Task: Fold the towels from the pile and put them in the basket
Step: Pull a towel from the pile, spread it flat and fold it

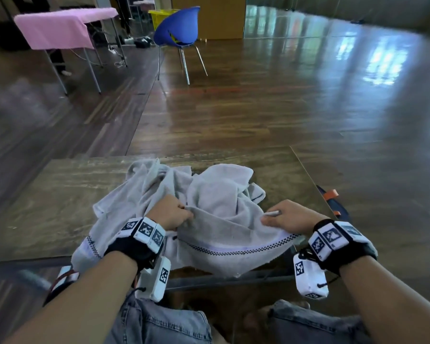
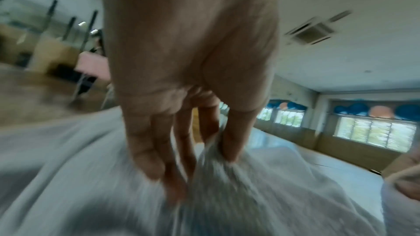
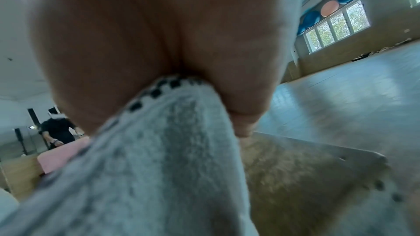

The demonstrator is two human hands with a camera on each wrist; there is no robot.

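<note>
1. Head view: grey towel bunched on the near half of the desk, checkered hem running left to right along the near edge and sagging over it.
2. Left hand pinching a towel fold, fingers curled on cloth.
3. Right hand gripping the hem's right end, cloth clamped in its fingers.
4. More crumpled towels heaped behind, toward the far edge.
5. Bare desk left and right of the heap.
6. Blue chair well beyond on the floor.
</note>
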